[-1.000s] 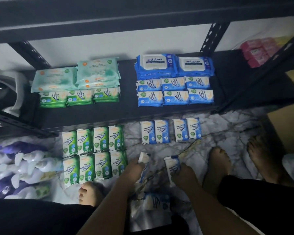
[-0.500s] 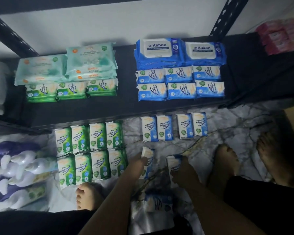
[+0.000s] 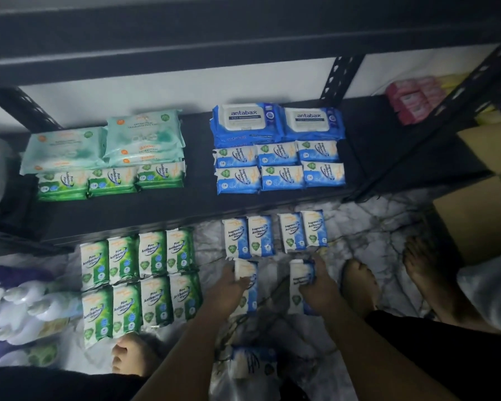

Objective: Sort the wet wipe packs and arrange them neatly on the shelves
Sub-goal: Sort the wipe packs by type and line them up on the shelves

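Risk: slick film packs may slip or land crooked, knocking the blue row (image 3: 275, 235) out of line.

L hand (image 3: 229, 287) grips one blue-white pack (image 3: 245, 272). R hand (image 3: 320, 287) grips a second pack (image 3: 300, 277). Both sit low on the marble-look floor (image 3: 373, 224), just near of that row.

Packs are flat, pillowy, glossy rectangles. Green packs (image 3: 141, 282) lie left. The shelf (image 3: 191, 204), farther, looks matte dark.

The left hand (image 3: 227, 290) holds one blue pack (image 3: 246, 271). The right hand (image 3: 320, 287) holds a second blue pack (image 3: 300, 277). Green packs (image 3: 139, 280) lie in rows on the floor (image 3: 373, 221) beside them.
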A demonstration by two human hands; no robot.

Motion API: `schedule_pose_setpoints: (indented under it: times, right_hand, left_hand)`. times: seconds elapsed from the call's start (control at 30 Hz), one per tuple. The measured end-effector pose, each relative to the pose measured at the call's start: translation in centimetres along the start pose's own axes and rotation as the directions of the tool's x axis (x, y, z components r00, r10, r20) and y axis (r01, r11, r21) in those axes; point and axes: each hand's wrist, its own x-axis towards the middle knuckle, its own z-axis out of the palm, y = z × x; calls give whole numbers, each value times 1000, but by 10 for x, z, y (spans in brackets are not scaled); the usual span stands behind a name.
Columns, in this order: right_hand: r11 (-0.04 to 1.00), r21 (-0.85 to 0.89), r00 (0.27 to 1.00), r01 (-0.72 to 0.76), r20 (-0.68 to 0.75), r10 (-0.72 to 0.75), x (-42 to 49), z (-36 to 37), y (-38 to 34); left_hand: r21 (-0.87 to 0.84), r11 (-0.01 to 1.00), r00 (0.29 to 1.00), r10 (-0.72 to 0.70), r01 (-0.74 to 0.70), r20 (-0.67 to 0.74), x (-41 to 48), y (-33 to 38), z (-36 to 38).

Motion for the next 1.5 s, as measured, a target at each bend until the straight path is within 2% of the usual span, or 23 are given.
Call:
schedule_pose_setpoints:
  times: [0.1, 0.2, 0.3, 0.43, 0.53, 0.63, 0.8, 1.03, 1.2, 1.3, 1.4, 1.5]
  right_hand:
    - [1000, 21, 999, 19, -37, -18, -23, -37, -21]
    - [1000, -17, 981, -22, -196, 18, -9, -59, -6]
    - [985, 175, 981, 5, -193, 29, 16, -66, 5]
    - [933, 352, 968, 72, -252, 20, 30, -91, -6]
    - [929, 360, 961, 82, -276, 22, 54, -99, 0]
    - [925, 372, 960, 69, -276, 40, 76, -102, -4]
    - [940, 341, 979, 26, -198, 45, 119, -97, -7]
    - [905, 424, 991, 16, -130, 43, 166, -84, -13]
    - [934, 356, 992, 20, -121, 25, 181, -65, -6]
    - [954, 297, 986, 35, -167, 16, 184, -62, -4]
    - [974, 209, 977, 91, -207, -46, 176, -62, -10]
    - [985, 115, 961, 125, -260, -92, 172, -64, -6]
  left_hand:
    - [73, 994, 997, 82, -83, 12, -16, 26, 8]
    - [99, 981, 985, 171, -169, -5, -13, 41, 18]
    - [100, 959, 964, 266, -265, 2, -6, 57, 29]
    - [138, 938, 947, 320, -318, 8, 9, 80, 43]
    - [161, 929, 942, 333, -334, 33, 26, 91, 53]
    - [179, 918, 935, 352, -354, 43, 48, 101, 64]
    - [219, 908, 933, 359, -358, 34, 89, 110, 82]
    - [290, 888, 933, 355, -358, 64, 132, 123, 97]
    - [361, 862, 930, 365, -356, 47, 140, 119, 106]
    - [425, 829, 916, 401, -364, 3, 140, 121, 113]
    - [543, 758, 890, 455, -362, -41, 139, 121, 117]
    - [708, 648, 905, 424, -282, -27, 137, 125, 117]
